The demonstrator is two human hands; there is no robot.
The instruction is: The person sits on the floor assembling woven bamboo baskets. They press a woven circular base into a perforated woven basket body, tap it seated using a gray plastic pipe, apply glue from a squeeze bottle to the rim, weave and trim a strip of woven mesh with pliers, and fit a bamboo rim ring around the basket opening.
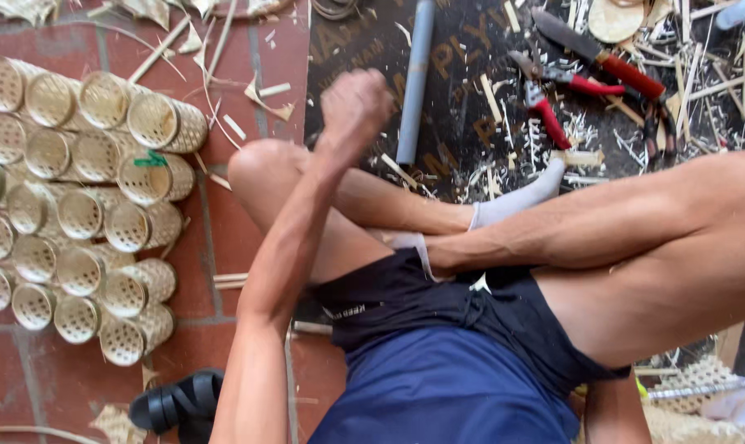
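Closest to the head camera are the person's blue shirt (446, 386) and black shorts (438, 308), with bare legs folded across each other on the floor and a grey sock (520, 201) on one foot.

From the lower left, the left arm reaches up and away from the body. The left hand (356, 103) is clenched into a fist above the knee. It is slightly blurred, and nothing shows sticking out of it, so it looks empty. The right hand is out of frame; only a bit of that arm shows at the bottom edge.

As a judgement, this is a moment between grips, with no tool or piece being worked. Taking anything up would first call for opening that fist.

The grey tube (416, 78) lies nearest the left hand, just to its right on the dark mat (463, 123). It lies lengthwise away from the person and the hand does not touch it. Farther right, well apart from the hand, red-handled pruning shears (545, 90) and a red-handled knife (598, 53) lie among pale bamboo shavings (602, 131).

To the left, on the red tile floor (249, 238), is a stack of woven bamboo cylinders (85, 197) lying on their sides. A black sandal (179, 403) sits by the elbow.
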